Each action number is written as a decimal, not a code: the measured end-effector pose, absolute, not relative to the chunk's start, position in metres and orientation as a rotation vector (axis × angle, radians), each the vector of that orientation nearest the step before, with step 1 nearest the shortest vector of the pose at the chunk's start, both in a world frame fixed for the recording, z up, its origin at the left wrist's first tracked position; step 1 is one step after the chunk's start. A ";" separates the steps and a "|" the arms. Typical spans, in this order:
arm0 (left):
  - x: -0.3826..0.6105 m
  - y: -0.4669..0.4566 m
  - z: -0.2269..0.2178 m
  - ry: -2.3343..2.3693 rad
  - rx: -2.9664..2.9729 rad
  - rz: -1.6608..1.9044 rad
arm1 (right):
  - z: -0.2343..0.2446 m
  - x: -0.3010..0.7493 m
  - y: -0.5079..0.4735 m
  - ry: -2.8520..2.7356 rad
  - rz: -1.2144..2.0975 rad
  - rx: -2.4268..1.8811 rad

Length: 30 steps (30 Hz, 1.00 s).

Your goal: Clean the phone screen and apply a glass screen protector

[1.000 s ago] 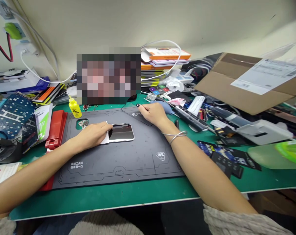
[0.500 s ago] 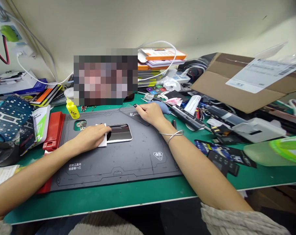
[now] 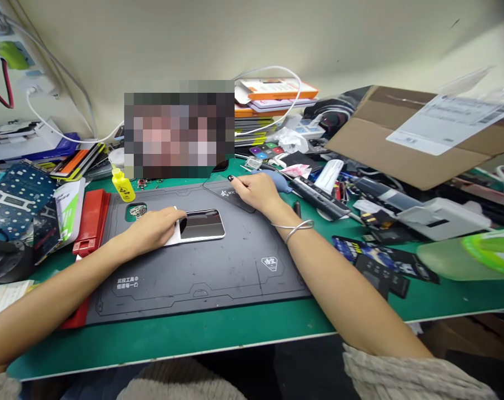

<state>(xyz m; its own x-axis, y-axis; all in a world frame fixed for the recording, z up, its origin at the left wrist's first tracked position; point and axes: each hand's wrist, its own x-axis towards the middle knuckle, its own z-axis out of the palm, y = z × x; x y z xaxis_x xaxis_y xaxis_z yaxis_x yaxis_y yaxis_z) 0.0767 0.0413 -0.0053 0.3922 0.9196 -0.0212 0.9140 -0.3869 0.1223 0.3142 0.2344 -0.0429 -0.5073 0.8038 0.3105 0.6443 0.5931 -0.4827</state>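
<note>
My left hand [image 3: 162,223] is closed on a white wipe [image 3: 175,236], pressed against the left end of a phone [image 3: 205,224]. The phone lies with its dark, glossy screen up on a grey work mat [image 3: 193,272]. At the mat's back edge, my right hand [image 3: 255,191] has its fingers curled at the edge of a clear, dark-rimmed sheet [image 3: 229,193] that looks like a screen protector. The mat's printed logo shows through this sheet. The fingertips of my right hand are partly hidden.
A yellow bottle [image 3: 123,184] stands at the mat's back left corner, beside a red case [image 3: 91,219]. On the right lie a black pen-like tool [image 3: 318,195], a cardboard box [image 3: 360,133] and a green-lidded container [image 3: 452,256]. Books [image 3: 255,125] are stacked behind.
My left hand and the wipe have shifted slightly over the phone's left end. My right hand stays almost in place; the camera view has moved a little.
</note>
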 end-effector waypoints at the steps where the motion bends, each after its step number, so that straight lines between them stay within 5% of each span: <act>1: 0.076 0.041 -0.006 1.673 2.518 0.088 | -0.043 0.314 0.234 -2.317 0.419 -1.147; 30: 0.075 0.040 -0.004 1.597 2.561 0.104 | -0.041 0.314 0.233 -2.303 0.425 -1.170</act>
<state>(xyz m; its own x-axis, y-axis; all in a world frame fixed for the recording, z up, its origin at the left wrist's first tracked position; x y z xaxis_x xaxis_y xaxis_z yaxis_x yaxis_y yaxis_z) 0.0754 0.0399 -0.0036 0.4402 0.8979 -0.0060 0.8895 -0.4351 0.1393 0.3144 0.2333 -0.0413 -0.4935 0.8148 0.3044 0.6526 0.5782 -0.4897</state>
